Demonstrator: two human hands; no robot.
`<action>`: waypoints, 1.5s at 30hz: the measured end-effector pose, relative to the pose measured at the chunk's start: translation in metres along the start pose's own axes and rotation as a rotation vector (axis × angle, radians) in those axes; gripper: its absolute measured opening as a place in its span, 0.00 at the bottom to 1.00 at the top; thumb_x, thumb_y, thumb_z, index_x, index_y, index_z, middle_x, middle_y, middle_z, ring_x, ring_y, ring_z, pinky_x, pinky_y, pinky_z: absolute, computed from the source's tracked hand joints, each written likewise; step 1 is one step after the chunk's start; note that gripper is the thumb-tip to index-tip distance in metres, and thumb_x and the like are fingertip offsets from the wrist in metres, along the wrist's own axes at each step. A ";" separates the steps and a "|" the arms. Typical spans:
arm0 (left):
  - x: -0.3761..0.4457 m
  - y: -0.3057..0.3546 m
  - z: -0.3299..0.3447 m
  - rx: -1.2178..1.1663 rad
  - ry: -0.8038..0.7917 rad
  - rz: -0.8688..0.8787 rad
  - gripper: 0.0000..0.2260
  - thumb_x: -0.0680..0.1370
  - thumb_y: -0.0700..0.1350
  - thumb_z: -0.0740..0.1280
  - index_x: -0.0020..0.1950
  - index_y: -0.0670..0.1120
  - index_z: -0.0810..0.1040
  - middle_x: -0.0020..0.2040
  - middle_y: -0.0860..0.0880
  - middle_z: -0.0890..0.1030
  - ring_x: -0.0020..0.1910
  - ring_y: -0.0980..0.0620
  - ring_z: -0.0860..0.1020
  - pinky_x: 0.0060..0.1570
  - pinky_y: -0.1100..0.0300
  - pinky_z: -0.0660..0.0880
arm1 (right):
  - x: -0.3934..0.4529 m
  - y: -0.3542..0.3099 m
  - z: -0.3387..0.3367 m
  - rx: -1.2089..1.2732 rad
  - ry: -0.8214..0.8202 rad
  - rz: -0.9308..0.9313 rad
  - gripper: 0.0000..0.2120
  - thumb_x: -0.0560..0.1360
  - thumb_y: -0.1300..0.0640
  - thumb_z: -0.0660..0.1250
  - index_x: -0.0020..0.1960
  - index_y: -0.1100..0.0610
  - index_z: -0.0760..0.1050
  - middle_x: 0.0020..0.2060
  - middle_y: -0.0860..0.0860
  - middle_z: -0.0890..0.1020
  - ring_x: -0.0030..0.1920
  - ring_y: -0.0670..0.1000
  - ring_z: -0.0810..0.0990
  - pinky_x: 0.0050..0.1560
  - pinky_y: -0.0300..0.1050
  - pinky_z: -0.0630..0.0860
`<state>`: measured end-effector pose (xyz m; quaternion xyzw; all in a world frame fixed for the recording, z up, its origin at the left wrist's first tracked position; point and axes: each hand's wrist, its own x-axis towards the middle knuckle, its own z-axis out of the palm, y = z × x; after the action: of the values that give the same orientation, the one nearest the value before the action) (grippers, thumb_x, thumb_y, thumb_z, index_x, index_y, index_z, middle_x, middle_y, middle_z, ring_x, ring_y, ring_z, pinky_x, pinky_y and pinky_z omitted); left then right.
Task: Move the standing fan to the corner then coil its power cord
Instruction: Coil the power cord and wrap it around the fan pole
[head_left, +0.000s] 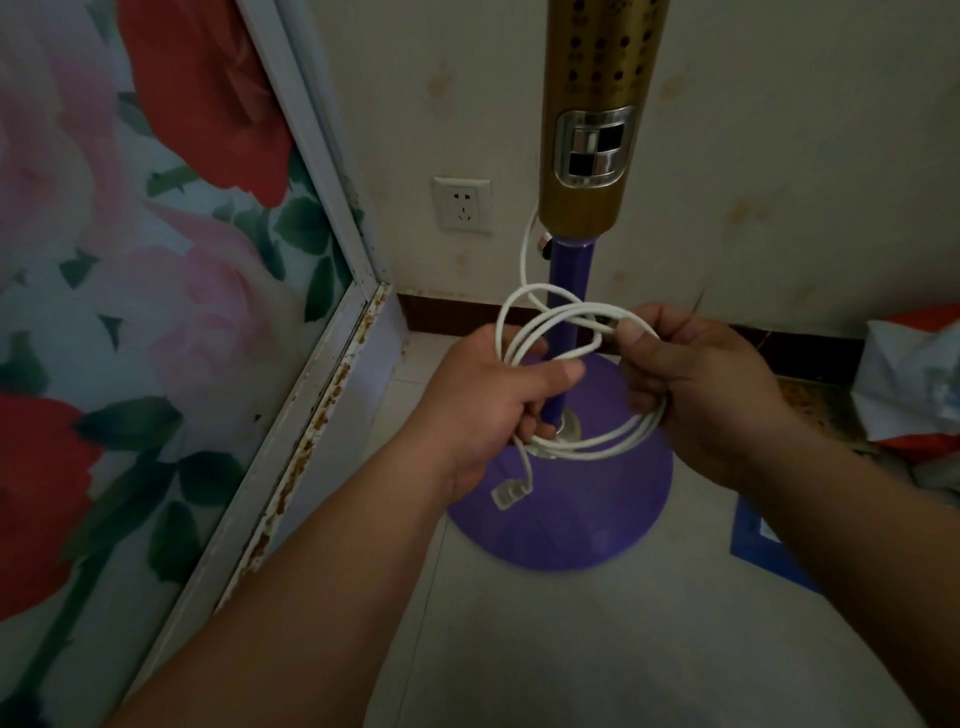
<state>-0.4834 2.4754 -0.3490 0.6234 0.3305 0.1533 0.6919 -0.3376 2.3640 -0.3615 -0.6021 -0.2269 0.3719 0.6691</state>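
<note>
Your fingers (524, 382) on the left hand (488, 400) are curled round one side of the white cord (602, 441), thumb laid across the loops. The right hand (696, 379) pinches the far side of the same coil between thumb and forefinger, its other fingers curled underneath. The coil hangs between your two hands, several loops deep, with the lower loops sagging toward 6 o'clock from your right hand. The plug (511, 491) dangles free below your left hand at about 6 o'clock from it. One strand runs up from the coil toward 12 o'clock to the bottom of the fan's gold column.

The fan (589, 130) stands right behind the coil, its purple pole passing behind the loops and its round purple base (566, 509) sitting on the tiled floor (597, 649) under your hands. A wall socket (461, 204) sits at 9 o'clock from the gold column. A flowered panel (130, 260) in a rusty white frame fills the 9 o'clock side of the corner. Crumpled bags (914, 374) lie at 3 o'clock, with a blue mat (758, 540) just below them.
</note>
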 end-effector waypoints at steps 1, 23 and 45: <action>0.000 -0.001 0.002 0.040 0.002 0.014 0.10 0.77 0.37 0.73 0.56 0.43 0.76 0.26 0.51 0.75 0.23 0.54 0.71 0.36 0.53 0.80 | 0.001 -0.001 -0.001 -0.060 -0.011 -0.015 0.07 0.80 0.61 0.63 0.49 0.62 0.78 0.31 0.57 0.71 0.24 0.44 0.67 0.27 0.40 0.66; 0.004 -0.007 0.005 0.252 -0.013 0.121 0.10 0.84 0.45 0.63 0.51 0.40 0.80 0.27 0.53 0.75 0.32 0.49 0.77 0.48 0.38 0.80 | -0.001 -0.005 -0.001 -0.372 -0.021 -0.140 0.16 0.70 0.37 0.66 0.41 0.49 0.81 0.27 0.47 0.76 0.29 0.44 0.73 0.30 0.37 0.72; -0.003 -0.003 0.018 0.733 -0.014 0.464 0.13 0.66 0.58 0.80 0.41 0.55 0.79 0.56 0.62 0.68 0.61 0.62 0.67 0.55 0.71 0.66 | 0.007 -0.006 -0.003 -0.597 0.057 -0.050 0.19 0.81 0.45 0.62 0.38 0.56 0.76 0.24 0.47 0.74 0.25 0.45 0.71 0.30 0.47 0.70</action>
<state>-0.4747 2.4591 -0.3512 0.8867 0.2093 0.1730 0.3743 -0.3291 2.3677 -0.3575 -0.7766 -0.3222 0.2551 0.4775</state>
